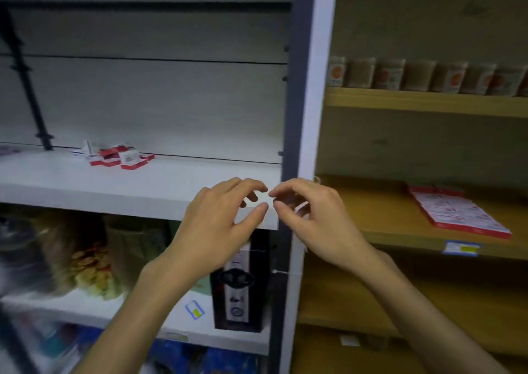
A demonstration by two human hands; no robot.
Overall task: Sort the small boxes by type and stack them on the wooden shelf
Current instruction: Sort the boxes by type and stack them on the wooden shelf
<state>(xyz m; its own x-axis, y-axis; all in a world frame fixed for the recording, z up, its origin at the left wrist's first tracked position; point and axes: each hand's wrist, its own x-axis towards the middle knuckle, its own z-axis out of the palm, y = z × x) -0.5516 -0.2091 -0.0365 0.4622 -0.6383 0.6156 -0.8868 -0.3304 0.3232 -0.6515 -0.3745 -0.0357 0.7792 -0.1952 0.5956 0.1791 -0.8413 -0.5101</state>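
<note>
A loose heap of small red-and-white boxes [114, 155] lies at the back of the white shelf [143, 190]. A flat row of the same red-and-white boxes [457, 210] sits on the wooden shelf [400, 230] to the right. My left hand [220, 219] and my right hand [311, 216] hover side by side in front of the white shelf's right end, fingertips almost touching. Both have curled, parted fingers, and I see nothing held in either.
A grey-and-white upright post [300, 116] divides the white unit from the wooden one. Brown packets [423, 74] line the upper wooden shelf. Below the white shelf stand a dark carton [243, 282] and snack bags [85, 262].
</note>
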